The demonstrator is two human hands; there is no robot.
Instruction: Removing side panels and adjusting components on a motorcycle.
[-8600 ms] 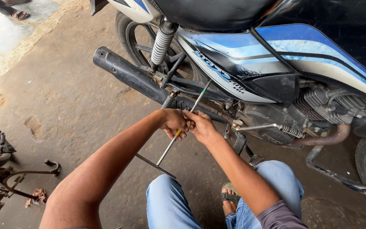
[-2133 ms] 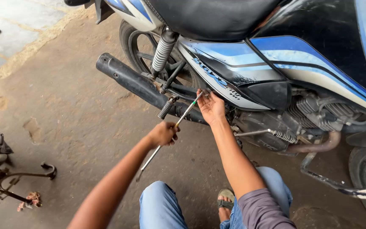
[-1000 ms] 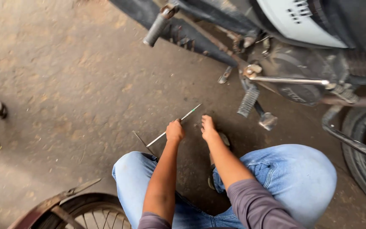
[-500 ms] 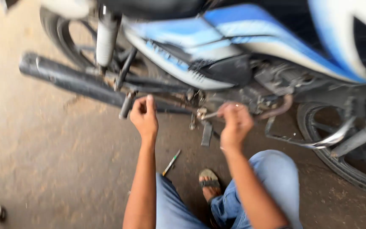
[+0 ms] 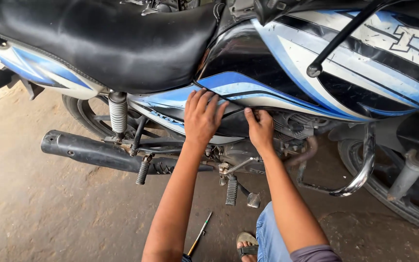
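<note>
The left hand (image 5: 202,119) lies flat, its grip spread open, on the blue and black side panel (image 5: 229,104) of the motorcycle, below the black seat (image 5: 103,43). Just right of it, the right hand (image 5: 260,128) curls its fingertips on the panel's lower edge. A thin rod tool (image 5: 199,236) lies on the floor, near, between the arms.

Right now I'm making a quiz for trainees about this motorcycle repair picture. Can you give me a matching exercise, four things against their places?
Things:
1. left hand
2. right hand
3. long rod tool
4. exhaust pipe

Places:
A. lying on the ground between the arms
B. low, beside the rear wheel
C. flat on the blue side panel
D. fingertips at the panel's lower edge, near the engine

Pairs: 1-C, 2-D, 3-A, 4-B
</note>
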